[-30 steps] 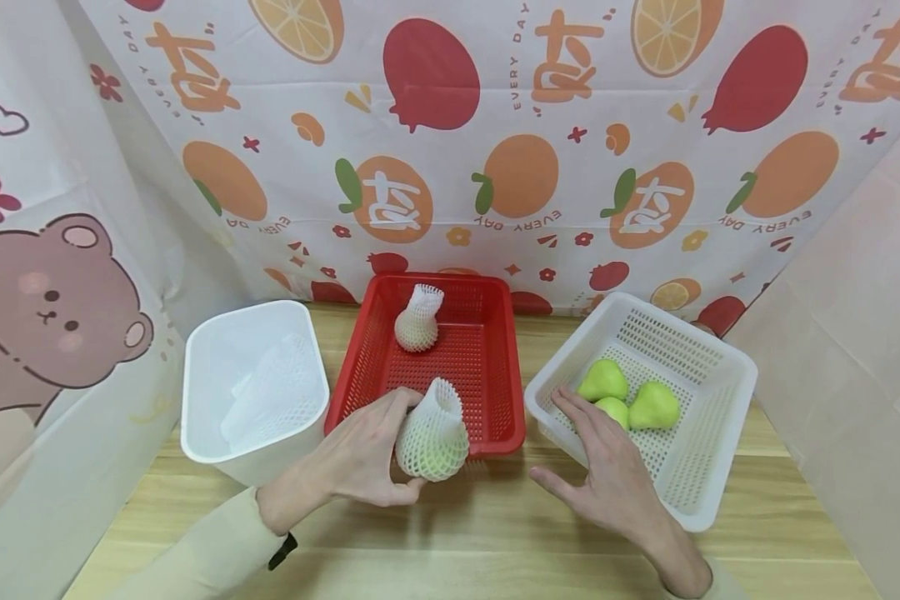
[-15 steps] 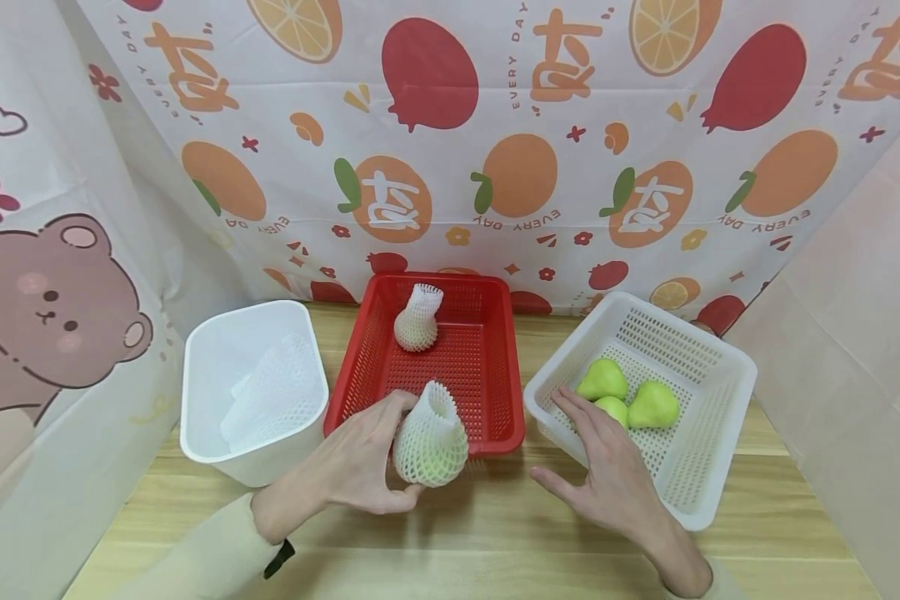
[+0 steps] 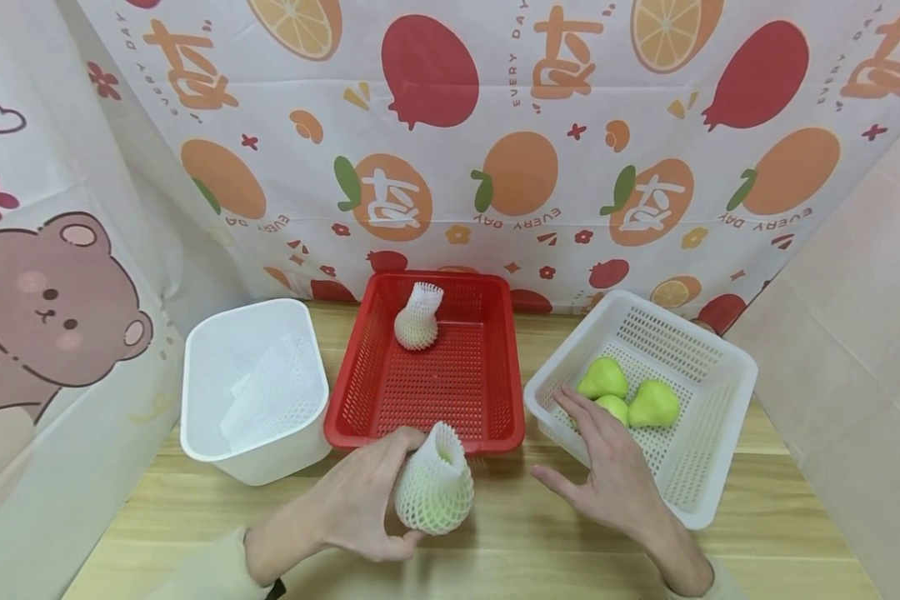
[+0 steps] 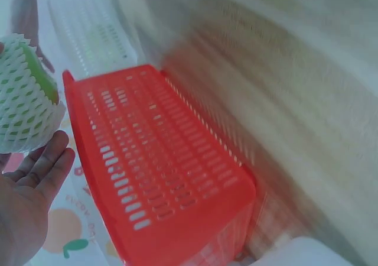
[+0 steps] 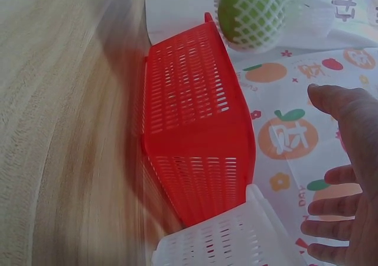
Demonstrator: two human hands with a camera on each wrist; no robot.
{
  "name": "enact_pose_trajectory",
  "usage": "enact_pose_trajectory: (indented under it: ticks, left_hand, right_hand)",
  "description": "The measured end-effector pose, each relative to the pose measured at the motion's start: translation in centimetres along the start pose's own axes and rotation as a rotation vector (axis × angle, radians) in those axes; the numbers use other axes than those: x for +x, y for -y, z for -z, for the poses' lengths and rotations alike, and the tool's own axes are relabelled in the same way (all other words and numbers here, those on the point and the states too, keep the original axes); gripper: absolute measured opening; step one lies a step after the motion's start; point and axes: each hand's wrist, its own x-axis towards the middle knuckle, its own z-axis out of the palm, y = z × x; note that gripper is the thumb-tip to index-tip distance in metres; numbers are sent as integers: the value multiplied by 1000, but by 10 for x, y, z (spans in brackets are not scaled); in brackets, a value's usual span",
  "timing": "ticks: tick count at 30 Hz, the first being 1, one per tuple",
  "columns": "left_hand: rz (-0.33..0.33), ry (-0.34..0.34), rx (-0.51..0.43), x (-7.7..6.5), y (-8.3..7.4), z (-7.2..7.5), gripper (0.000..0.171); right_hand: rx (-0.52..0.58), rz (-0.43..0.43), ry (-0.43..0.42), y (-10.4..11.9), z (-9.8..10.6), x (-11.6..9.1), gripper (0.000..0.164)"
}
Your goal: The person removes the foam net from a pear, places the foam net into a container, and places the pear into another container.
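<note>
My left hand (image 3: 360, 504) grips a green pear in a white foam net (image 3: 435, 492) from its left side, thumb low and fingers behind it. The net's jagged mouth points up, and green skin shows through the mesh in the left wrist view. This pear is just in front of the red basket (image 3: 453, 396). Relaxed and holding nothing, my right hand (image 3: 615, 479) is at the near left rim of the white basket (image 3: 708, 350), fingertips beside several bare green pears (image 3: 654, 404).
Inside the red basket, near its back left, stands another netted fruit (image 3: 417, 325). A white bin (image 3: 270, 467) at the left contains white foam nets (image 3: 270, 396). A fruit-print cloth (image 3: 450, 183) hangs behind the wooden table (image 3: 495, 567).
My left hand has drawn the netted pear toward me, from over the red basket's front rim to just in front of it. The right hand has stayed put.
</note>
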Motion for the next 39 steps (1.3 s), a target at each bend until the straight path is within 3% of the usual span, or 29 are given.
enact_pose_trajectory:
  ticks: [9, 16, 27, 39]
  left_hand:
    - [-2, 58, -1, -10, -11, -11, 97]
    - [-4, 145, -32, -19, -15, -23, 91]
    - [-51, 211, 25, -27, -5, -42, 88]
    - [-2, 263, 64, -34, -3, -51, 88]
  right_hand:
    - [-5, -3, 3, -1, 0, -2, 93]
    - [3, -9, 7, -1, 0, -2, 94]
    - [10, -7, 7, -1, -1, -4, 93]
    - [3, -1, 7, -2, -1, -5, 91]
